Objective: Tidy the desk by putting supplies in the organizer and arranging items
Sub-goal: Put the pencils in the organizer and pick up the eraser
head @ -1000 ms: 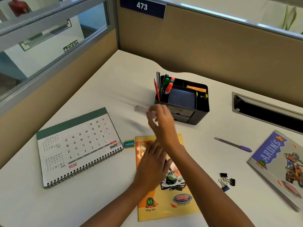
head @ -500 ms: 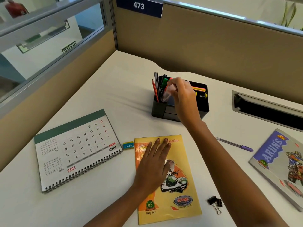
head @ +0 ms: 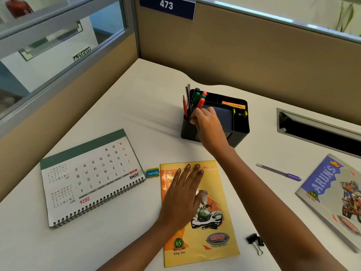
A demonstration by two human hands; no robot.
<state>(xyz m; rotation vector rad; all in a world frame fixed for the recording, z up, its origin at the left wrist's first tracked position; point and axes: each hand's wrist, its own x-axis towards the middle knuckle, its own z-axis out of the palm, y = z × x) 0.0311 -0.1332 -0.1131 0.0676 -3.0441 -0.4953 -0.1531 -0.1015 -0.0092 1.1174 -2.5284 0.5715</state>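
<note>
White desk top [head: 127, 118] in cubicle corner, wavy back edge against partition. Tan fabric rear partition [head: 254, 61] behind, capped with metal rail; blue number plate [head: 167, 5] reading 473 near top. Left partition [head: 58, 106] tan below, glass pane [head: 48, 42] above in grey metal frame. Through glass: white wall, green exit sign [head: 82, 53], red fire extinguisher [head: 17, 6]. Recessed metal cable slot [head: 316, 132] in desk at right. Green plant leaves [head: 345, 14] beyond partition, top right. Soft even light, faint shadows.
</note>
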